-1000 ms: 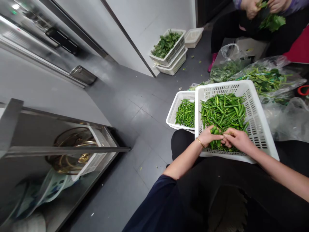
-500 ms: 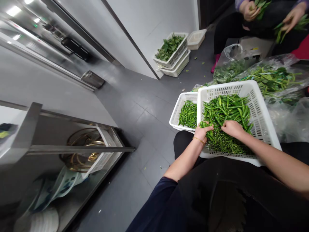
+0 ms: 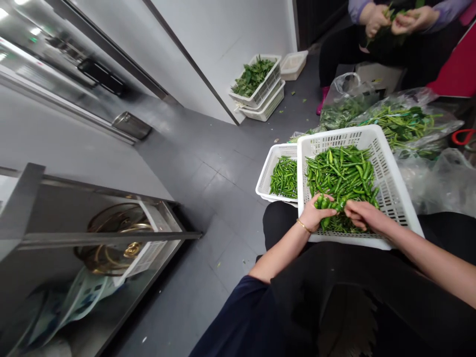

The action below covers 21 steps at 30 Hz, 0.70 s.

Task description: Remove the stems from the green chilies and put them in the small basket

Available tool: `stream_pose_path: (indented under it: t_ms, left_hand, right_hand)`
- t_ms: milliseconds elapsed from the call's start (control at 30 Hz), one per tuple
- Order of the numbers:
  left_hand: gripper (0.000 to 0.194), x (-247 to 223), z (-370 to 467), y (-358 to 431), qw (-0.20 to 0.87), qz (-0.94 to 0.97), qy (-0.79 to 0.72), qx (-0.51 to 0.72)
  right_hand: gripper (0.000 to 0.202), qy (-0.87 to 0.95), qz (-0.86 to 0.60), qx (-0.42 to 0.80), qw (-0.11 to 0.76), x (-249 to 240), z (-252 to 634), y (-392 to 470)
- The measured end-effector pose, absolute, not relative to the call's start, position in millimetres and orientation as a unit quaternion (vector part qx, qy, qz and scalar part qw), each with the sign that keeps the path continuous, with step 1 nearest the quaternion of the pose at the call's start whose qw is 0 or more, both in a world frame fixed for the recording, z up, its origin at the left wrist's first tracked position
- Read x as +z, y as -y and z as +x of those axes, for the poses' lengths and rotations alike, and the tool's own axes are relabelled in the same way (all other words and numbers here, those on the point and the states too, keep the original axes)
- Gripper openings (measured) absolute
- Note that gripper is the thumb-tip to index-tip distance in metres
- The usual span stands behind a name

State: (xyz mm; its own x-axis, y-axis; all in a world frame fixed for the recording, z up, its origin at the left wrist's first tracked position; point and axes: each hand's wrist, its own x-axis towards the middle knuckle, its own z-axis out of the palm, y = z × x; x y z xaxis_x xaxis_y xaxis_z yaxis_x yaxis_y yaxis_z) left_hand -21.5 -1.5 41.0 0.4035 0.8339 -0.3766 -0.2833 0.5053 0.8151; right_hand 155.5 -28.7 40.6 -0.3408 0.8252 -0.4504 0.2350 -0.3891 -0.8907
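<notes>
Both hands have come together over the basket: half a second ago the right hand was down in the pile, well apart from the left, and now it is right at the bunch. Across the way, the other person's hands, spread apart before, have also closed in on some greens, though what they grip is hard to make out.

The left hand is clenched around several green peppers, its fingers partly lost behind them. The right fingers are curled at the near end of that bunch; whether they pinch a pepper, I cannot tell from here. All of this happens inside the big white basket, propped on the person's lap, and the wrists cover part of the loose pepper pile. Its near side, under the hands, looks darker and blurred.

The big basket's edge cuts off the right part of a smaller basket of slimmer peppers. Behind, clear plastic hazes over the bagged greens, with crumpled bags crowding the basket's right side. By the wall stand stacked baskets topped with leaves. A metal rack crosses in front of glass lids, hiding part of them.
</notes>
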Motion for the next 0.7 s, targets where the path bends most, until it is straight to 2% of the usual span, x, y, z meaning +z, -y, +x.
stream_pose_path:
  t_ms: [67,167,300,367,467,600,700]
  left_hand:
    - [0.044,46.6,-29.5,2.9,0.771,0.393,-0.375,0.332]
    - [0.04,48.5,-37.6,5.0,0.777,0.44,-0.346,0.289]
    - [0.04,39.7,-39.4,7.6,0.811,0.364,-0.373,0.267]
    - [0.041,34.7,-39.4,5.3,0.82,0.299,-0.395,0.288]
    - [0.042,32.1,-41.0,-4.7,0.811,0.243,-0.404,0.346]
    - [0.041,34.9,-39.8,-21.1,0.786,0.233,-0.407,0.403]
    - [0.043,34.4,-33.8,-28.6,0.775,0.235,-0.4,0.43]
  right_hand:
    - [0.05,0.445,-0.531,0.679,0.242,40.3,160.6,25.9]
    - [0.053,0.522,-0.535,0.633,0.2,36.1,160.3,28.5]
    - [0.053,0.715,-0.606,0.328,0.123,23.6,166.7,32.5]
    - [0.046,0.747,-0.624,0.225,0.04,15.7,178.1,23.8]
    - [0.054,0.733,-0.632,0.243,-0.074,4.4,194.2,-7.8]
    - [0.052,0.655,-0.716,0.232,-0.073,-10.7,189.3,-57.9]
    - [0.037,0.622,-0.744,0.239,-0.056,-18.4,175.6,-75.7]
